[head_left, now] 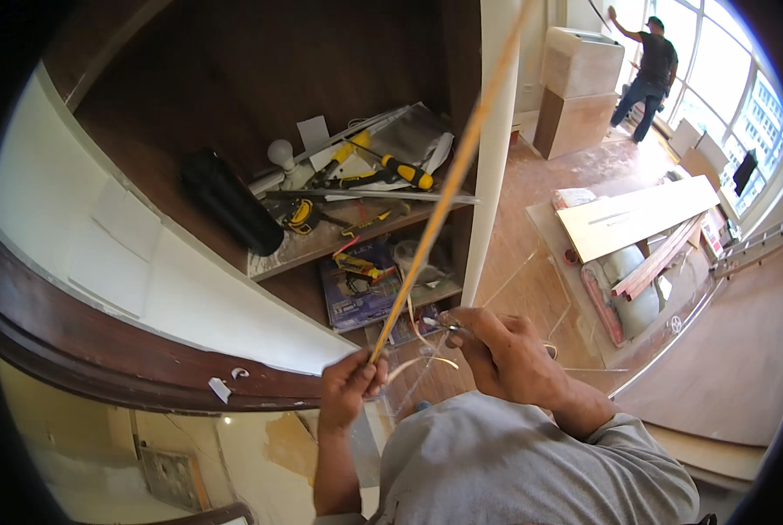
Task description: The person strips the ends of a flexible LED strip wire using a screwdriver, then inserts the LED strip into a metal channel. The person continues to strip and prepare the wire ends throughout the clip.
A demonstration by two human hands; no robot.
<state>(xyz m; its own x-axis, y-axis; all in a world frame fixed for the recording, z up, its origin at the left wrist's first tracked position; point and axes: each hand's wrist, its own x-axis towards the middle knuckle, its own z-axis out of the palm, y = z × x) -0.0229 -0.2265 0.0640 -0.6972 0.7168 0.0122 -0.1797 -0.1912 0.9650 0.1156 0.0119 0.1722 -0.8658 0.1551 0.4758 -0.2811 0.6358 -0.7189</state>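
Observation:
My left hand (352, 387) is closed around the lower end of a long, thin yellow-brown strip (451, 188), which slants up and to the right past the cabinet. Close by on the right, my right hand (516, 357) pinches a small metallic thing, its kind too small to make out. Between the hands curls a pale narrow ribbon-like strip (416, 322); whether it joins the long strip I cannot tell. Both hands are in front of the open dark wood cabinet (277, 255), near its lower shelf.
Shelves hold a black cylinder (229, 203), a yellow-black screwdriver (407, 172), a light bulb (281, 153), a tape measure (301, 216) and a purple box (356, 297). Boards (636, 217) lie on the floor at right. Another person (649, 74) stands by far windows. Dark wood trim (146, 376) runs left.

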